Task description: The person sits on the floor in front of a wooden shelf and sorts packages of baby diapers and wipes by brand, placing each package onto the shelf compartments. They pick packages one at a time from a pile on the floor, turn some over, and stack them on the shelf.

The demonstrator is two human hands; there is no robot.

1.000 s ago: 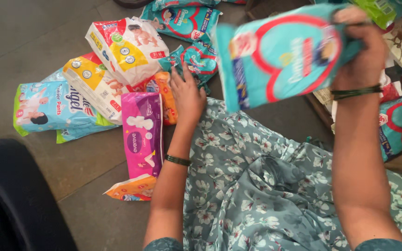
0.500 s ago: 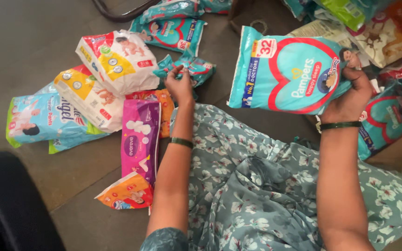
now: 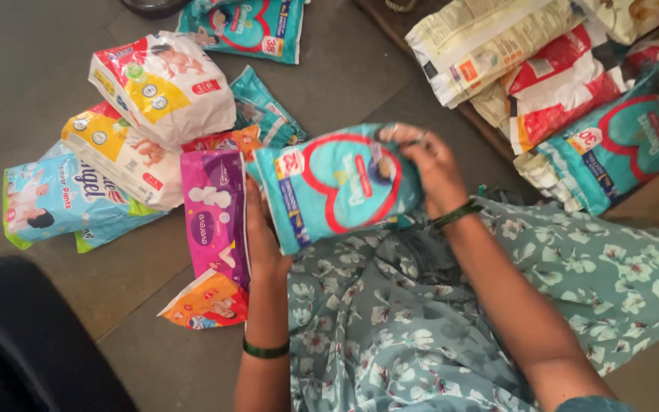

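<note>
Teal diaper pack (image 3: 337, 183) lies roughly crosswise, slightly tilted.

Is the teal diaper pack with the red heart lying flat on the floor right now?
No, the teal diaper pack is held above the lap, with the right hand gripping its far end and the left hand under its near end.

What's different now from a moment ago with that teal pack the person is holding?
The teal diaper pack has come down from high on the right to just above the lap. The right hand still grips its right end, and the left hand, which rested by the floor packs, has now taken its left end. The purple pack and the white packs beside it lie as before.
</note>
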